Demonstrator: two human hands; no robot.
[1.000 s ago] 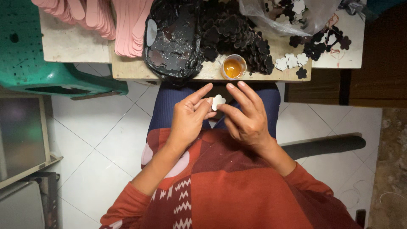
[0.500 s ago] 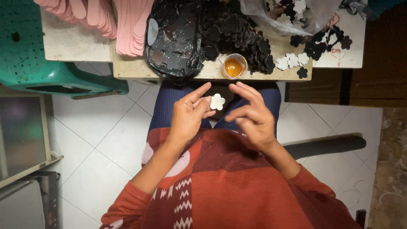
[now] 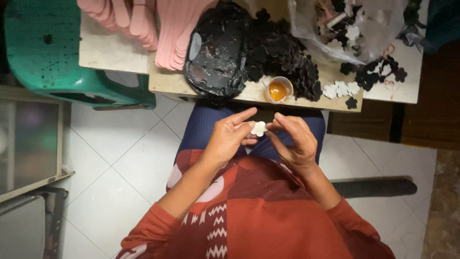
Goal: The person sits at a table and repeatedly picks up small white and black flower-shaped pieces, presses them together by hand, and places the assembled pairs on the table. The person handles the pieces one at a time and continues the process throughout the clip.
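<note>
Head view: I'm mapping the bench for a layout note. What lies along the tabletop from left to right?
Green plastic stool → pink cut-outs → black tray → heap of black flowers → small cup of amber liquid → white flowers → clear bag.

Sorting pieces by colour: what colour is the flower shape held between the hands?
White flower shape, seen in the head view.

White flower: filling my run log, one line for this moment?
white flower | pinched between left hand and right hand | above lap
</note>
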